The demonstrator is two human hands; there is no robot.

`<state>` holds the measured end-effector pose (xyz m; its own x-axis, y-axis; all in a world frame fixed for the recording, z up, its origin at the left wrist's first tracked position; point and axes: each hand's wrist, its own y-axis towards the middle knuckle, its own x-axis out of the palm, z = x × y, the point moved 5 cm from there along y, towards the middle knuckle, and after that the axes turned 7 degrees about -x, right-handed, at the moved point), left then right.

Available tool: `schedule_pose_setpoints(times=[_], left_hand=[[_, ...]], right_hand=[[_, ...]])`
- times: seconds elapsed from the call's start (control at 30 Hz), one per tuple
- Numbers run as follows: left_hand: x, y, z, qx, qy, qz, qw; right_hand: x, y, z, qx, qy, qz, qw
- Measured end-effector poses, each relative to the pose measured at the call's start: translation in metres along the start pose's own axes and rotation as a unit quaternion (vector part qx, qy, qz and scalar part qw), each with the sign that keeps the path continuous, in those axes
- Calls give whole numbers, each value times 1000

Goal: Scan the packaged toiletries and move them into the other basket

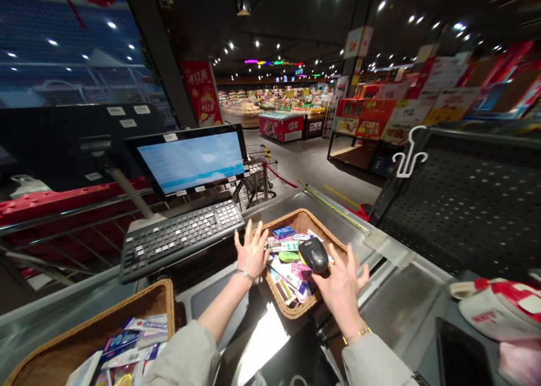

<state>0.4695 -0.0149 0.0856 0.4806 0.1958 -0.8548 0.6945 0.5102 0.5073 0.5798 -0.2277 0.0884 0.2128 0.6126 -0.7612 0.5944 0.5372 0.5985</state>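
My left hand (pixel 251 254) is over the left rim of a wicker basket (pixel 288 311), its fingers spread. The thumb reaches in beside a green-and-white packet (pixel 283 246). My right hand (pixel 342 282) is at the basket's right side, pinching the end of a black computer mouse (pixel 313 254) between thumb and index finger; the other fingers stand apart. The mouse is above small packaged goods. Among them are a blue packet (pixel 284 232), a bright green item (pixel 288 257) and a pink packet (pixel 301 271).
A keyboard (pixel 183 234) and a lit monitor (pixel 194 160) stand on the left. At lower left, another wicker basket (pixel 169 304) holds packets. A dark phone-like slab (pixel 462 352) and a red-and-white bag (pixel 499 307) lie right. A perforated black panel (pixel 477 200) borders the counter.
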Motion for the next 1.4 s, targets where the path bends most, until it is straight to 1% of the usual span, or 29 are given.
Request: schedule_pose_setpoints(times=[0.13,0.23,0.5,0.77,0.97,1.17,1.4], left_hand=[[-15,-11,-15,-27,19,-1,999],[-29,-23,-28,-51,36,-4,998],[-65,-62,-70,-116,83,-11,990],[-96,-110,-110,-174,112,-14,978],[-115,-153,-142,-226,136,-16,964],[-132,-195,-169,-275,166,-20,947],[-143,-236,-197,-317,205,-35,925]], right_hand=[[7,0,-19,-29,16,-10,999],[10,-1,-38,-54,25,-21,998],[7,-5,-96,-101,68,-42,992],[19,-23,-148,-160,125,-54,978],[28,-38,-184,-211,163,-94,959],[32,-49,-210,-242,185,-107,946],[35,-59,-228,-266,194,-117,937]])
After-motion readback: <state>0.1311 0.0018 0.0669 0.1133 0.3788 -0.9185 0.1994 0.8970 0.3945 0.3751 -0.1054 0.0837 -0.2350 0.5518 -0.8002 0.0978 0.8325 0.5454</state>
